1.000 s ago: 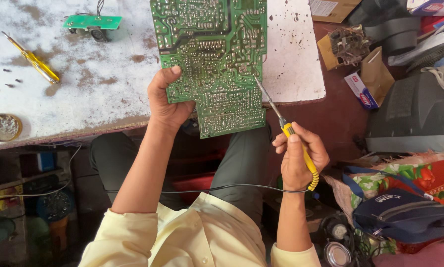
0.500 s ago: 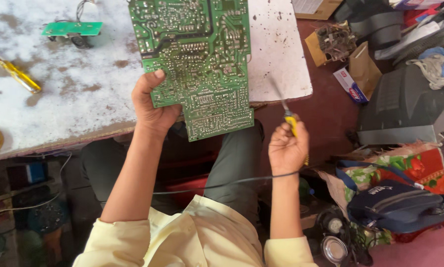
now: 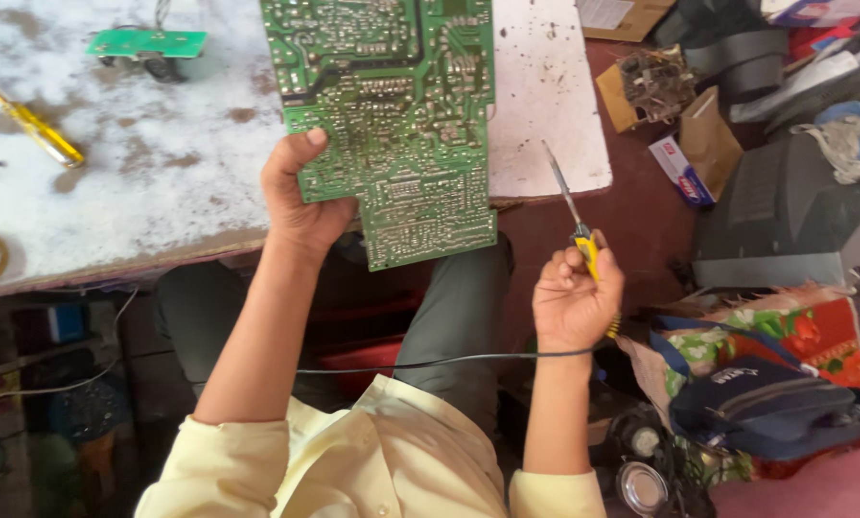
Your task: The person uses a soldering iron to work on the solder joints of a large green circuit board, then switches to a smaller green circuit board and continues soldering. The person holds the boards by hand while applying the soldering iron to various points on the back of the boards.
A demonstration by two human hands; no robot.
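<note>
1. Your bench [image 3: 142, 192], white and stained, fills the upper left; its near edge runs just above your lap and its right edge ends beside a cluttered floor
2. The green circuit board [image 3: 392, 115] is the work in hand: it lies solder side up, most of it over the bench, its lower corner hanging past the near edge
3. Your left hand [image 3: 301, 197] has a closed grip on the board's lower left edge, thumb on top
4. Your right hand [image 3: 574, 302] has a closed grip on the yellow handle of a screwdriver [image 3: 569, 206], held off the bench to the right, tip pointing up and apart from the board
5. By my reading you are between touches on the board: the next move calls for a steady board and a careful swing of the tip leftward over the bench corner
6. Open room lies between board and tool; boxes [image 3: 698, 144] and a bag [image 3: 775, 403] crowd your right
7. A second yellow screwdriver [image 3: 32, 125] and a small green board [image 3: 147, 43] sit far left
</note>
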